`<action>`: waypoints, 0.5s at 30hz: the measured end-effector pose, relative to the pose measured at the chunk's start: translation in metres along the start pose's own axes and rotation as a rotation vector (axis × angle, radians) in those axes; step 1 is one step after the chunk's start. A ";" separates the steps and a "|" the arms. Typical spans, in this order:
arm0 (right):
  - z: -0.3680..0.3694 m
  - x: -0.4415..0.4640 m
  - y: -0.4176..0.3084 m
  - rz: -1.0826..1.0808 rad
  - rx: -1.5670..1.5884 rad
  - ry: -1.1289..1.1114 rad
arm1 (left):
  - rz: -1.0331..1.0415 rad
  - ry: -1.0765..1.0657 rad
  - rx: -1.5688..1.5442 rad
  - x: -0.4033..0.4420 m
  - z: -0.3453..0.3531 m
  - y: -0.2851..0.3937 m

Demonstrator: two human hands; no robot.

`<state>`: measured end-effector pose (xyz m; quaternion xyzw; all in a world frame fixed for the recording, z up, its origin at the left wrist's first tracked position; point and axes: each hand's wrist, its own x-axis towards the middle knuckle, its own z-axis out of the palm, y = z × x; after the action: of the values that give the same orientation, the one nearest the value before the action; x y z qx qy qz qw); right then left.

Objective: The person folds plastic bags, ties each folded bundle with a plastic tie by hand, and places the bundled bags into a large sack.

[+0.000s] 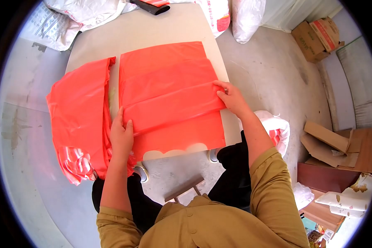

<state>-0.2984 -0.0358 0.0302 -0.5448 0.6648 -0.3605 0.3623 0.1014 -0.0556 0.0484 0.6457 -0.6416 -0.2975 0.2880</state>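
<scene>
A red plastic bag (169, 105) lies flat on the table, with a folded band running across its middle and a wavy cut edge towards me. My left hand (122, 134) grips the left end of the band, its thumb on top and its fingers at the edge. At the right end, my right hand (232, 98) pinches the band between thumb and fingers. Close by on the left is a pile of red plastic bags (79, 105), its crumpled near end drooping over the table edge beside my left forearm.
The pale table (165, 25) carries white sacks (91, 12) and a dark roll (153, 7) at its far end. A white sack with red contents (280, 130) stands by my right leg. Cardboard boxes (314, 41) lie on the floor to the right.
</scene>
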 end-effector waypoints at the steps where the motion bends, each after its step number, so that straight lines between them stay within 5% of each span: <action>1: 0.001 0.001 0.002 -0.001 -0.003 0.007 | 0.087 0.036 0.064 -0.001 0.005 -0.008; 5: 0.005 0.006 0.009 0.001 -0.040 0.032 | 0.208 0.060 0.159 0.002 0.008 -0.020; 11: 0.000 0.000 0.002 0.046 -0.187 0.014 | -0.031 -0.023 0.044 -0.001 0.000 0.006; 15: -0.019 -0.019 -0.020 -0.024 -0.232 -0.134 | 0.152 -0.021 0.196 -0.016 -0.003 0.008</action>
<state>-0.3030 -0.0187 0.0587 -0.6140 0.6696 -0.2483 0.3362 0.0981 -0.0399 0.0568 0.6173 -0.7175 -0.2174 0.2385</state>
